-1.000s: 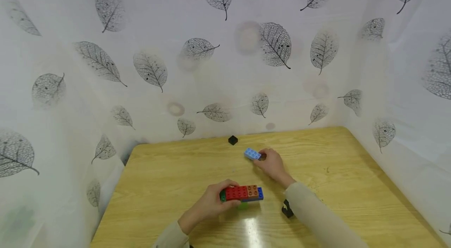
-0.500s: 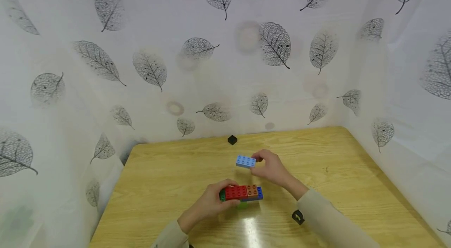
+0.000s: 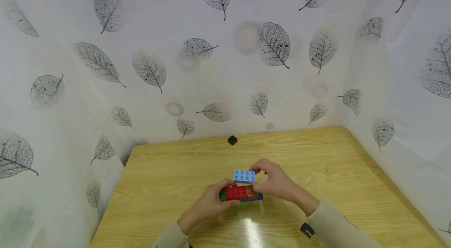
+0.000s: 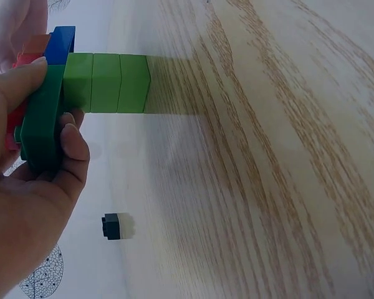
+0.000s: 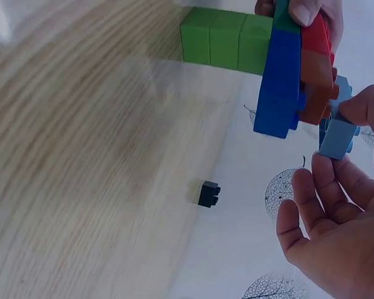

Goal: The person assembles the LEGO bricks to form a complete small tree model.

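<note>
- The left hand (image 3: 211,203) holds a block stack (image 3: 241,193) just above the wooden surface (image 3: 169,185), near its middle; its grip is closed on the stack, with fingers and thumb curled round the dark green end (image 4: 40,124).
- In the head view the stack's top shows a red block (image 3: 235,193), an orange-brown block (image 3: 251,190) and a dark blue edge (image 3: 260,196) at its right end.
- In the left wrist view 3 light green blocks (image 4: 107,82) run in a row from the stack's underside toward the surface.
- The right hand (image 3: 276,183) pinches a light blue brick (image 3: 244,176) by its right end, so that grip is closed on the brick.
- The light blue brick sits just over the far edge of the stack's top; whether they touch cannot be told.
- In the right wrist view the brick (image 5: 338,134) lies just beside the orange-brown block, with the thumb on it.
- A small black block (image 3: 232,140) rests on the surface at the far edge, well apart from both hands.
- White sheets printed with grey leaves (image 3: 275,44) enclose the surface.
</note>
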A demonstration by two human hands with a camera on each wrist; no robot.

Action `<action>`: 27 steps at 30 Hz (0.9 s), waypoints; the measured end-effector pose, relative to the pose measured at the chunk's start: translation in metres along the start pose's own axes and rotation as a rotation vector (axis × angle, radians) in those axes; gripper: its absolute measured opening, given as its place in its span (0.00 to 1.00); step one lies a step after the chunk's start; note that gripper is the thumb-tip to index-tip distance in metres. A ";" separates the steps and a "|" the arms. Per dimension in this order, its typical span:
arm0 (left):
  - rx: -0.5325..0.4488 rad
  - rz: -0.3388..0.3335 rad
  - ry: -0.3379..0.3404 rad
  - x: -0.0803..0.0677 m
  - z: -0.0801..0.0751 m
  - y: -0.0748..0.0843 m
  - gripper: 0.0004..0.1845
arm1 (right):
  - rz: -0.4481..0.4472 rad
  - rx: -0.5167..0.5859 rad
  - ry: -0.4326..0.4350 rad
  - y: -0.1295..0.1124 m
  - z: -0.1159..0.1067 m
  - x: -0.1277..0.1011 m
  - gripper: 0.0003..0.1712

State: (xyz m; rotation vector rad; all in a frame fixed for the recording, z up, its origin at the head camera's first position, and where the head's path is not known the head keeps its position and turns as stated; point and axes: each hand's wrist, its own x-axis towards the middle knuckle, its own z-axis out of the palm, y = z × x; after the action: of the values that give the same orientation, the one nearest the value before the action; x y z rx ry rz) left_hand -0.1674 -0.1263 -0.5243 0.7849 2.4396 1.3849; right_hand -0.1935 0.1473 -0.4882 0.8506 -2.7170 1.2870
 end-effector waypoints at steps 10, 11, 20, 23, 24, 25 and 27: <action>-0.019 0.001 0.008 -0.002 0.000 0.000 0.22 | -0.098 0.001 -0.032 -0.004 0.002 -0.011 0.21; -0.021 0.007 0.010 -0.002 0.000 0.000 0.22 | -0.106 0.001 -0.037 -0.004 0.002 -0.012 0.21; -0.028 0.025 0.020 -0.002 0.000 -0.001 0.21 | -0.137 0.044 -0.090 -0.006 0.007 -0.016 0.21; -0.030 0.042 0.021 -0.002 0.000 -0.002 0.21 | -0.141 0.050 -0.092 -0.007 0.007 -0.016 0.21; -0.033 0.047 0.018 -0.001 0.000 -0.002 0.21 | -0.144 0.051 -0.091 -0.007 0.007 -0.016 0.20; -0.032 0.051 0.017 -0.001 0.000 -0.002 0.21 | -0.145 0.050 -0.091 -0.007 0.007 -0.016 0.20; -0.031 0.058 0.015 -0.001 0.000 -0.002 0.21 | -0.144 0.043 -0.092 -0.007 0.007 -0.016 0.20</action>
State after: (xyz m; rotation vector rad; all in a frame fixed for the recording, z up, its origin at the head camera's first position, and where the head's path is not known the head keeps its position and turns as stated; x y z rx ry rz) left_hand -0.1674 -0.1278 -0.5265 0.8472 2.4182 1.4510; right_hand -0.1752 0.1460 -0.4909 1.1135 -2.6469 1.3124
